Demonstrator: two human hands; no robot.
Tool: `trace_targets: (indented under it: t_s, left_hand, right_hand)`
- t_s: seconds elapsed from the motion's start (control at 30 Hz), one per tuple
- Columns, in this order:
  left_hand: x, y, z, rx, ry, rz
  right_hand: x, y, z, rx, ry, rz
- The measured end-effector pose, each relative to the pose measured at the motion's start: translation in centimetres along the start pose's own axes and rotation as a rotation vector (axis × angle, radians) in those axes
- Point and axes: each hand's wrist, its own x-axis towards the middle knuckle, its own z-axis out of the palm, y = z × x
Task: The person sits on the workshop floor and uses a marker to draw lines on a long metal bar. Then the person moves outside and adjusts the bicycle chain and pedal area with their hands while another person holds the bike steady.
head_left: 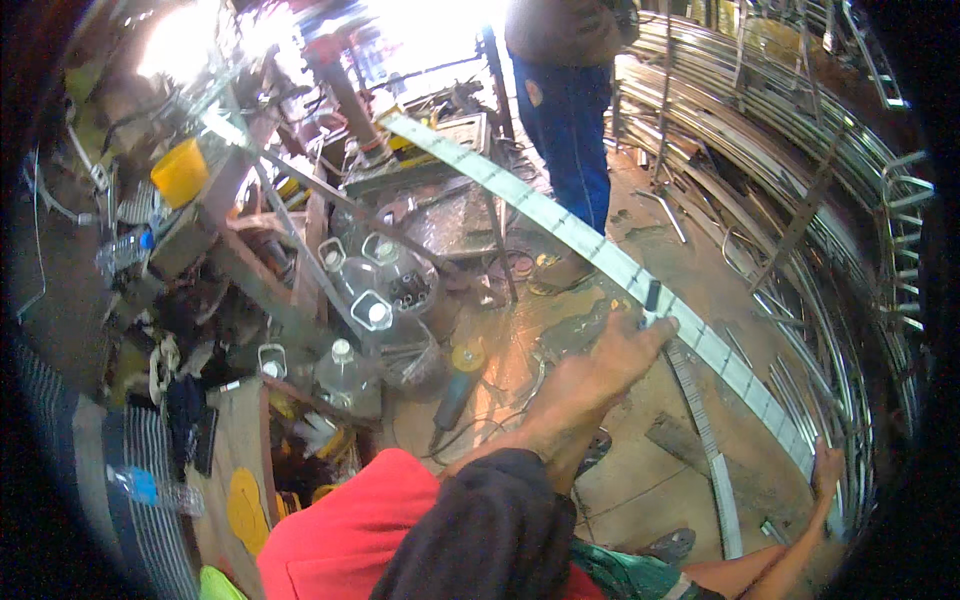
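A long, flat, pale metal strip (560,220) slants from the upper middle to the lower right, crossed by evenly spaced dark marks. My left hand (630,350) is at its near edge, about midway along. The fingers are closed round a short black stick (653,295) that looks like a marker pen, standing over the strip. Whether this hand also grips the metal cannot be told. At the lower right, my right hand (828,470) is closed on the strip's near end. A second, narrower marked strip (700,420) lies on the floor below.
An angle grinder (455,400) with its cord rests on the floor. Clear plastic jugs (375,310) stand to the left, near a yellow cup (180,172). Another person (565,120) in blue trousers stands beyond the strip. Racked metal tubes (720,90) line the right side.
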Motion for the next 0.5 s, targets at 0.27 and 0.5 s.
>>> trace_targets:
  t_s: [0.27, 0.5]
  left_hand:
    - [-2.8, 1.0, -8.8, -0.03, 0.169, 0.091]
    - [-5.0, -3.7, -9.7, -0.257, 0.145, 0.0]
  right_hand:
    - [-4.6, -12.4, -3.0, 0.011, -0.18, -0.272]
    - [-10.2, -15.0, -7.3, -0.028, -0.137, -0.364]
